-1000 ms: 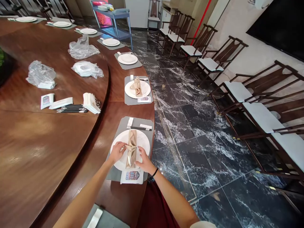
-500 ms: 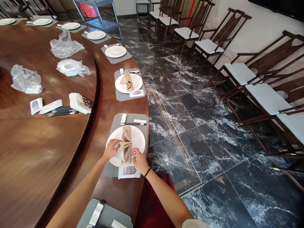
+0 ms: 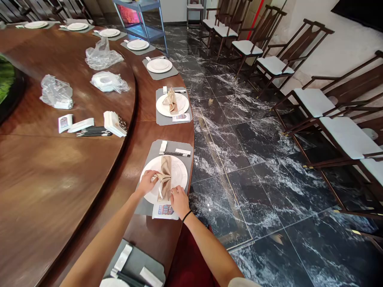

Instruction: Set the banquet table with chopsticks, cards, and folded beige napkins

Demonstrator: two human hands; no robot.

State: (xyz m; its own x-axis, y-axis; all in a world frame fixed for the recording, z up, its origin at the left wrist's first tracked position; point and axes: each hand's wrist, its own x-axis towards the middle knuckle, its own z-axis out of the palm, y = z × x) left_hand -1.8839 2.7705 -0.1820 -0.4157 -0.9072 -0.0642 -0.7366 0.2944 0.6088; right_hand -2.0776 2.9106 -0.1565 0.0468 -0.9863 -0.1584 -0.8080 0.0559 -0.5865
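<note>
A beige cloth napkin [image 3: 165, 179], folded into a bow-like fan, lies across a white plate [image 3: 180, 172]. My left hand [image 3: 147, 181] pinches the napkin's left side near its gathered middle. At the lower right edge of the napkin, the fingers of my right hand [image 3: 180, 201] are bent and closed on the cloth. Below the plate is a white printed packet [image 3: 165, 211], partly on the grey placemat [image 3: 152, 149]. Black chopsticks [image 3: 176, 154] lie above the plate, one end on a white rest [image 3: 163, 146].
A similar setting with a folded napkin [image 3: 171, 100] is farther along the round wooden table [image 3: 143, 135]. The raised centre holds plastic bags [image 3: 103, 56], loose chopsticks [image 3: 94, 131] and a stack of white packets [image 3: 113, 123]. Wooden chairs [image 3: 314, 101] line the right wall.
The view has shifted left, so the table and plates appear farther right. Both hands stay at the napkin, and its folds look slightly turned and rearranged.
</note>
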